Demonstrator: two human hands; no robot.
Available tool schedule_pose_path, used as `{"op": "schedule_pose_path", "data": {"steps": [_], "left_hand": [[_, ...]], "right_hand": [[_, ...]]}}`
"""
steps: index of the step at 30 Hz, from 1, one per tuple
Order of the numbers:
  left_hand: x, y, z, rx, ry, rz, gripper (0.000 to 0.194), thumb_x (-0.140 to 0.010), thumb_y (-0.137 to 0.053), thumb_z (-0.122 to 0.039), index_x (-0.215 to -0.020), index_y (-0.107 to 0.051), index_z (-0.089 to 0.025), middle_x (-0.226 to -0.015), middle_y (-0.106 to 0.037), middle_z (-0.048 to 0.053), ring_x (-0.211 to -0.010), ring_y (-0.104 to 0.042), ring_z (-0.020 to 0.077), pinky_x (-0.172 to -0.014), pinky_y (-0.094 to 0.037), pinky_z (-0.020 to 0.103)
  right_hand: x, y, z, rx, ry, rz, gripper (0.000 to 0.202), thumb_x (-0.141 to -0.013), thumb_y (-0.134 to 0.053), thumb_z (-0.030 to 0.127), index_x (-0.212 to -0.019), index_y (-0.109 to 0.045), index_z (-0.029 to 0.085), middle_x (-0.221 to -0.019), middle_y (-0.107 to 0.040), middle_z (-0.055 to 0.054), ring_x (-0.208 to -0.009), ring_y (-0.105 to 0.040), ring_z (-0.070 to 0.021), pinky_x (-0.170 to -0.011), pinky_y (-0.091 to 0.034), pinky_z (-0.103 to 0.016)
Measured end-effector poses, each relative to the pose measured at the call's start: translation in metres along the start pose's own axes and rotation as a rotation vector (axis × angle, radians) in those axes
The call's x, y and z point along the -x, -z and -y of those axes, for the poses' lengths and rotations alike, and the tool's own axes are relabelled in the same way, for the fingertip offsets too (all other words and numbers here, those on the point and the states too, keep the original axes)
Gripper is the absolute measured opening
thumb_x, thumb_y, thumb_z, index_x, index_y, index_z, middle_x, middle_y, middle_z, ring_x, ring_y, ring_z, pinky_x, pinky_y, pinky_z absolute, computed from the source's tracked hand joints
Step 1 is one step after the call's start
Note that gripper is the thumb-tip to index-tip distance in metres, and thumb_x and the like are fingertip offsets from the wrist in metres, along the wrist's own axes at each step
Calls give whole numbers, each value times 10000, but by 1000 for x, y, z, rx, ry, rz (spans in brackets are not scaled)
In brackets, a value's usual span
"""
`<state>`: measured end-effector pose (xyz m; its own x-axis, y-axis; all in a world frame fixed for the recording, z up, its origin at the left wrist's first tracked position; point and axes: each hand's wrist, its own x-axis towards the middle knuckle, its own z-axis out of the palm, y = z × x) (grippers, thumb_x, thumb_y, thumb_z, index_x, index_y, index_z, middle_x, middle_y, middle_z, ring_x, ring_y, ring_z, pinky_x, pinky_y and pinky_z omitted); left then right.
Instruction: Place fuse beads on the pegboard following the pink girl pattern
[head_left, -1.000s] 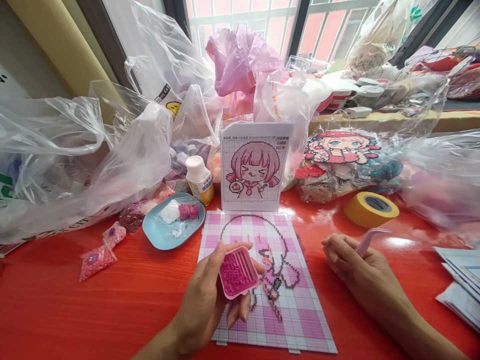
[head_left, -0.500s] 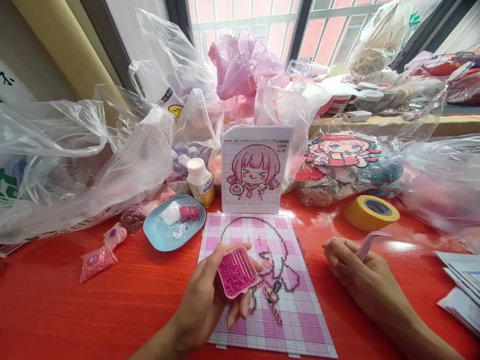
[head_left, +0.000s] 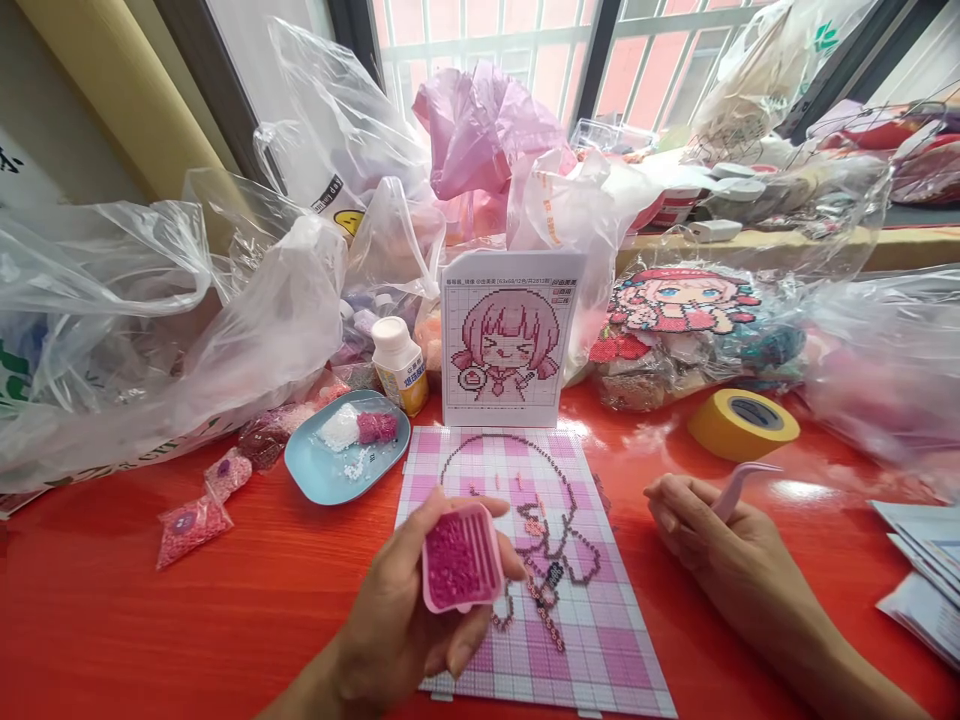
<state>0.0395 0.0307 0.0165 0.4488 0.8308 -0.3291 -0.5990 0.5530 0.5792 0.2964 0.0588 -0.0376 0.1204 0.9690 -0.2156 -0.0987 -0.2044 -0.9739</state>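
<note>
My left hand (head_left: 409, 590) grips a small pink tray (head_left: 461, 558) of magenta beads above the left part of a pink-and-white checked pegboard (head_left: 607, 640). Dark and pink beads on the board form a partial outline. To the right of the board, my right hand (head_left: 712, 535) rests on the red table with curved pink tweezers (head_left: 739, 490) held in it, tips pointing right. Behind the board stands a printed pattern chart (head_left: 506, 345) of a pink-haired figure.
A blue dish (head_left: 315, 470) with white and magenta beads lies left, beside a white bottle (head_left: 400, 365) and small bead bags (head_left: 193, 528). Yellow tape (head_left: 742, 424) sits right, papers (head_left: 922, 570) at the right edge. Plastic bags (head_left: 270, 300) crowd the back.
My left hand has shifted the bead tray slightly left and turned it a little. My right hand and the tweezers have stayed almost still.
</note>
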Motion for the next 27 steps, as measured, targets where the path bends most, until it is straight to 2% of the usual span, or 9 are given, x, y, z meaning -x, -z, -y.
{"op": "schedule_pose_path", "data": {"steps": [5, 9, 14, 17, 20, 25, 27], "left_hand": [[2, 1, -3, -30, -17, 52, 452, -925, -395, -476, -983, -658, -113, -717, -710, 104, -297, -500, 54, -255, -290, 103], [3, 1, -6, -56, -84, -3, 462, -939, -364, -468, -991, -663, -120, -739, -713, 104, -293, -468, 37, -264, -289, 101], [4, -2, -9, -83, -131, -63, 462, -950, -345, -443, -926, -674, -119, -655, -693, 88, -288, -435, 33, -277, -295, 106], [5, -2, -9, -93, -104, -42, 469, -947, -353, -447, -909, -676, -110, -621, -683, 91, -285, -418, 33, -275, -283, 107], [5, -1, -9, -87, -134, -30, 446, -935, -393, -454, -906, -681, -116, -623, -686, 81, -291, -417, 31, -276, -285, 104], [4, 3, -7, -50, -100, 95, 442, -917, -414, -494, -916, -680, -140, -610, -692, 75, -274, -395, 32, -260, -270, 108], [4, 3, -6, -60, -88, 111, 449, -924, -400, -487, -912, -678, -135, -608, -691, 80, -274, -394, 33, -259, -271, 110]], "right_hand": [[0, 0, -1, 10, -11, -1, 401, -776, -641, 550, -625, -532, 195, -570, -349, 38, -502, -245, -90, -460, -177, -265], [-1, 0, 0, 18, -20, -2, 403, -785, -632, 548, -623, -517, 197, -569, -346, 39, -503, -238, -92, -463, -172, -266], [0, 1, -1, 13, -25, -7, 387, -787, -632, 542, -639, -531, 199, -572, -352, 38, -505, -244, -93, -465, -181, -263], [1, 1, -1, 5, -28, -17, 386, -780, -639, 544, -642, -531, 199, -576, -365, 36, -508, -254, -93, -465, -187, -258], [1, 1, -1, 4, -25, -13, 380, -785, -637, 539, -649, -534, 199, -572, -355, 39, -507, -250, -92, -459, -186, -253], [1, 0, -1, 9, -19, -14, 367, -794, -631, 530, -660, -554, 196, -570, -354, 39, -501, -249, -90, -445, -199, -246], [1, 1, -2, -7, -23, -12, 368, -792, -640, 518, -645, -539, 196, -572, -350, 38, -504, -249, -92, -441, -208, -243]]}}
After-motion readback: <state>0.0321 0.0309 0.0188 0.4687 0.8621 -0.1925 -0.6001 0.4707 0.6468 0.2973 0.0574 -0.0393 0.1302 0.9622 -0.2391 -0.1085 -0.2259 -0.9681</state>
